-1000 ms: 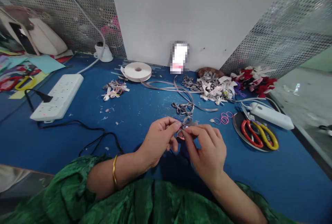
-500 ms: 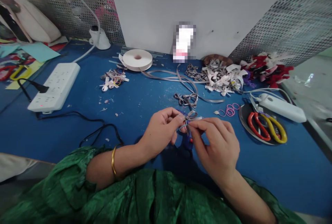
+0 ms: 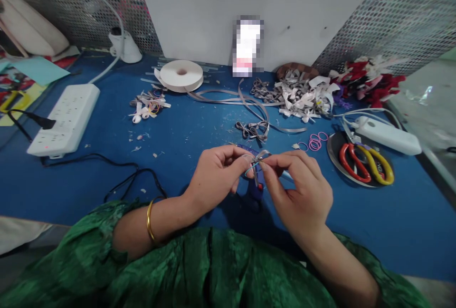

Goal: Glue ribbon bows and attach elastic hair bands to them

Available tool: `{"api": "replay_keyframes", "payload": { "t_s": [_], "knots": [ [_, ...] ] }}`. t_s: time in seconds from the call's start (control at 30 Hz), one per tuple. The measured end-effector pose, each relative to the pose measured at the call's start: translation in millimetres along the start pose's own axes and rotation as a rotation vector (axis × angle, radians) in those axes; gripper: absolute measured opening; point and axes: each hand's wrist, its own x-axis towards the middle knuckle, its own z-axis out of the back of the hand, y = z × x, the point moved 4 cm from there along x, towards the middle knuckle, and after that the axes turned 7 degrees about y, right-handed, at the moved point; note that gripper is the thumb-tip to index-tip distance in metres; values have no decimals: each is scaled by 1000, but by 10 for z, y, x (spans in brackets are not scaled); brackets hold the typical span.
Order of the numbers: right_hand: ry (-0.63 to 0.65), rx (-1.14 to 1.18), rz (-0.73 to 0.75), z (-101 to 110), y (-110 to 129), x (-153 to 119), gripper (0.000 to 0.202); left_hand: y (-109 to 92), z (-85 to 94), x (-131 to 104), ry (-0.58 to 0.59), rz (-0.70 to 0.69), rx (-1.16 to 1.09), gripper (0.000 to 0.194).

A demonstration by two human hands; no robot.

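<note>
Between the fingertips of both hands is a small grey ribbon bow [image 3: 262, 154] with a thin teal elastic band [image 3: 250, 169] at its centre. My left hand [image 3: 216, 170] pinches its left side, thumb against forefinger. From the right, my right hand [image 3: 299, 185] pinches the bow's middle between thumb and forefinger. Under the fingers lies a dark blue tool [image 3: 255, 189] with a red spot, partly hidden. Just beyond the hands, several looped grey ribbon pieces [image 3: 252, 130] rest on the blue table [image 3: 199, 132].
A ribbon roll [image 3: 181, 75] trails grey ribbon across the back. Ribbon bows [image 3: 302, 96] are heaped behind, right of a blurred phone [image 3: 246, 46]. Pink elastics [image 3: 315, 142] and red and yellow scissors [image 3: 375, 165] lie right. A power strip [image 3: 66, 120] and black cord [image 3: 137, 168] are left.
The view has shifted slightly, so the tabletop things appear higher and mostly further left. My fingertips have closed in nearer each other around the bow, and the teal elastic sits differently.
</note>
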Motion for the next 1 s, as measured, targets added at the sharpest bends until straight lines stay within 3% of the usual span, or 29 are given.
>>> {"api": "replay_keyframes", "payload": {
  "t_s": [1.0],
  "knots": [
    [28,76,-48,21,-31,-9,5,-9,22,1,45,-36,-1,10]
  ]
}}
